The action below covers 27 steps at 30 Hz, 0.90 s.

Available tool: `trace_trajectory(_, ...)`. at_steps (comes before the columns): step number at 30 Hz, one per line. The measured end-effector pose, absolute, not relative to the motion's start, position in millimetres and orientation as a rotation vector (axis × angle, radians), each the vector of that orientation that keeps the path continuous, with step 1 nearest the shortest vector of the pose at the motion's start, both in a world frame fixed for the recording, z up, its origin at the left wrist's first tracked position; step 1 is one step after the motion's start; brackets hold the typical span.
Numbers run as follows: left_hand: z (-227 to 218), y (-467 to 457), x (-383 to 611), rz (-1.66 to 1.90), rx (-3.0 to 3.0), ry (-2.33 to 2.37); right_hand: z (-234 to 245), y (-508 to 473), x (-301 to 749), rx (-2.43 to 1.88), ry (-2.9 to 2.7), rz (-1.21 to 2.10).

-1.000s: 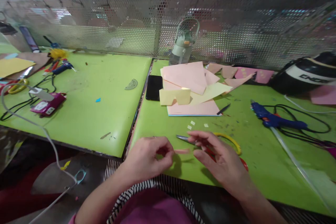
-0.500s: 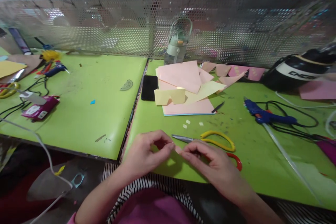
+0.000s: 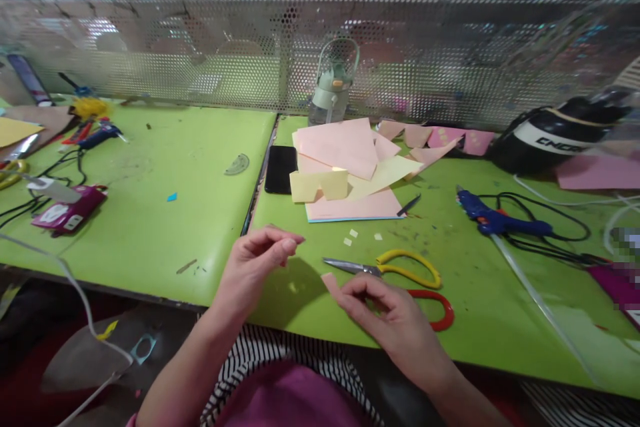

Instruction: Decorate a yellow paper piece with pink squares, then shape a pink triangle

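My right hand (image 3: 387, 317) pinches a small strip of pink paper (image 3: 330, 284) between thumb and fingers, its free end pointing up and left. Apart from it, my left hand (image 3: 257, 263) hovers over the table with thumb and forefinger pressed together; whatever is between them, if anything, is too small to make out. Scissors (image 3: 370, 269) with one yellow and one red handle lie just beyond my right hand, which partly hides them. Several tiny pale paper squares (image 3: 354, 233) are scattered behind the blades.
Pink and yellow paper sheets (image 3: 337, 143) are piled ahead, with a cut yellow piece (image 3: 320, 185) on top. A black phone (image 3: 281, 170) is beside them, a water bottle (image 3: 331, 93) behind. At right lie a blue glue gun (image 3: 500, 217) with its cord and a black bottle (image 3: 555, 137).
My left hand has let go of the pink strip and moved up and left, away from my right hand. The strip stays in my right hand.
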<state>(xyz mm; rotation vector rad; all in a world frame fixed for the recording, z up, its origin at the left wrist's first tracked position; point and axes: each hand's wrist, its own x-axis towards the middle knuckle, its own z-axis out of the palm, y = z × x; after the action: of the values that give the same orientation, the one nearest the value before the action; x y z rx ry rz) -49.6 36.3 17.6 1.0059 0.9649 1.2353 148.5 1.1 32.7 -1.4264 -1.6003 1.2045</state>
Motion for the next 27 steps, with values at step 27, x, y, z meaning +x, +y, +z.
trace_trajectory(27,4,30,-22,0.773,0.611,0.695,44,18,168,-0.802,-2.274,0.016)
